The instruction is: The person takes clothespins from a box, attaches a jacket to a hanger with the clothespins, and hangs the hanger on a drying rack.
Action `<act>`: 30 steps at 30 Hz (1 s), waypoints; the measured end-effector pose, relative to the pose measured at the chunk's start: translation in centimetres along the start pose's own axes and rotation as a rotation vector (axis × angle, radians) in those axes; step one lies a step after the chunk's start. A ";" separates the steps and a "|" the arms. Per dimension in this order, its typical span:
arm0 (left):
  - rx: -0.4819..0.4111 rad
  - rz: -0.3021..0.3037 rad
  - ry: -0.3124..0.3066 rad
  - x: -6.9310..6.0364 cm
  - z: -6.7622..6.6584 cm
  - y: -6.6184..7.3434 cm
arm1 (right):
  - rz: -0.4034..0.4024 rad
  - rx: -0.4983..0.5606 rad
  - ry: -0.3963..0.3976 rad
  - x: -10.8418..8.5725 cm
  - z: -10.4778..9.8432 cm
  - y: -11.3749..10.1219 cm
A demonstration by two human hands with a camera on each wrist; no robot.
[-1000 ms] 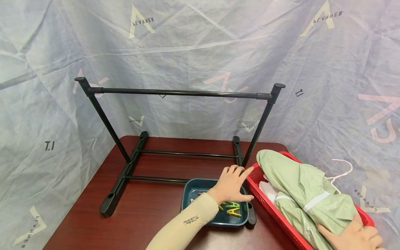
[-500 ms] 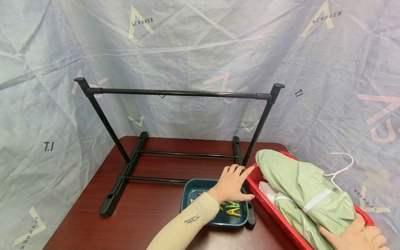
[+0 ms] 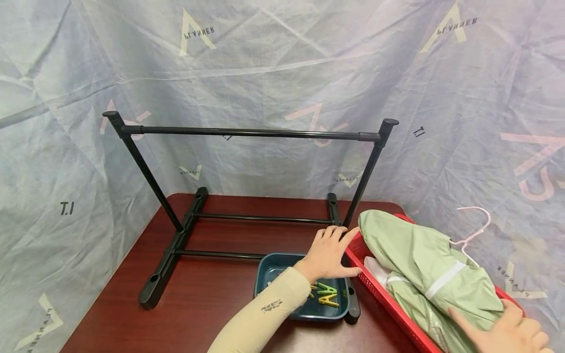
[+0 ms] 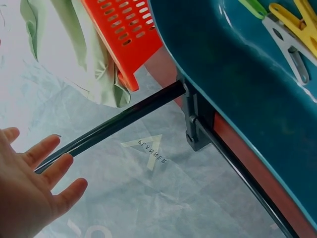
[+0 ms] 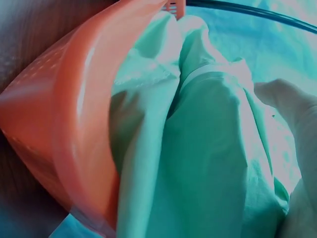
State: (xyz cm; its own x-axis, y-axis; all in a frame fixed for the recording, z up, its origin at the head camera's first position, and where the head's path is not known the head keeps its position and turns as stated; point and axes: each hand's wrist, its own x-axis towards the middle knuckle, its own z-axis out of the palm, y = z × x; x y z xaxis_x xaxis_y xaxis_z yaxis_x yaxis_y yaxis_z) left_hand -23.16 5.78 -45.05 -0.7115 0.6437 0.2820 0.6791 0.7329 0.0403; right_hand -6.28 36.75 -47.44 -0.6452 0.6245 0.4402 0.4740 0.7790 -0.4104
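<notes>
A light green garment (image 3: 410, 245) with white bands lies folded in the red basket (image 3: 375, 289) at right. The pale pink hook of a hanger (image 3: 488, 220) sticks out from it. My right hand (image 3: 514, 328) grips the garment's near right side; in the right wrist view the thumb (image 5: 282, 99) lies along the green cloth, the fingers hidden. My left hand (image 3: 324, 255) has its fingers spread at the basket's left rim, above a dark blue tray (image 3: 275, 264) of clothespins (image 3: 327, 299). In the left wrist view the left hand (image 4: 34, 193) holds nothing.
A black rack (image 3: 251, 132) stands on the dark red table (image 3: 212, 314), its feet spread left and right. The tray sits beside the rack's right foot (image 3: 353, 314). Behind hangs a printed grey sheet (image 3: 265, 59). Some white cloth (image 3: 376, 269) shows inside the basket.
The right hand has shifted slightly right. The hanger's hook has tipped upward and the garment has moved a little with it. My left hand stays at the basket's rim.
</notes>
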 end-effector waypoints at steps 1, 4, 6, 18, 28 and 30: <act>-0.001 -0.001 0.003 0.0 0.0 0.0 | 0.008 0.006 -0.005 0.0 -0.1 -0.1; -0.005 -0.007 0.011 0.1 -0.1 -0.1 | 0.038 0.001 -0.071 0.1 -0.7 -0.4; -0.007 -0.011 0.013 0.1 -0.1 -0.1 | 0.024 0.037 -0.053 0.0 -0.8 -0.4; -0.038 -0.017 0.022 0.5 -0.9 0.0 | 0.066 0.035 -0.295 1.0 -1.9 0.2; -0.039 -0.016 0.030 1.1 -0.7 0.3 | 0.055 0.132 -0.290 1.5 -2.4 0.3; -0.040 -0.018 0.033 1.1 -0.6 0.3 | 0.056 0.147 -0.273 1.4 -2.5 0.3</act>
State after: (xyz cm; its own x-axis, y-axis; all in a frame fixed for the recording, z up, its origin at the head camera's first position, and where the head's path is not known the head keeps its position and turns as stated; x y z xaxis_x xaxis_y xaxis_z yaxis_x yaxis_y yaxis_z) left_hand -23.66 6.61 -44.14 -0.7178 0.6221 0.3127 0.6732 0.7347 0.0838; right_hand -5.55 38.00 -44.99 -0.7667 0.6129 0.1913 0.4347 0.7148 -0.5478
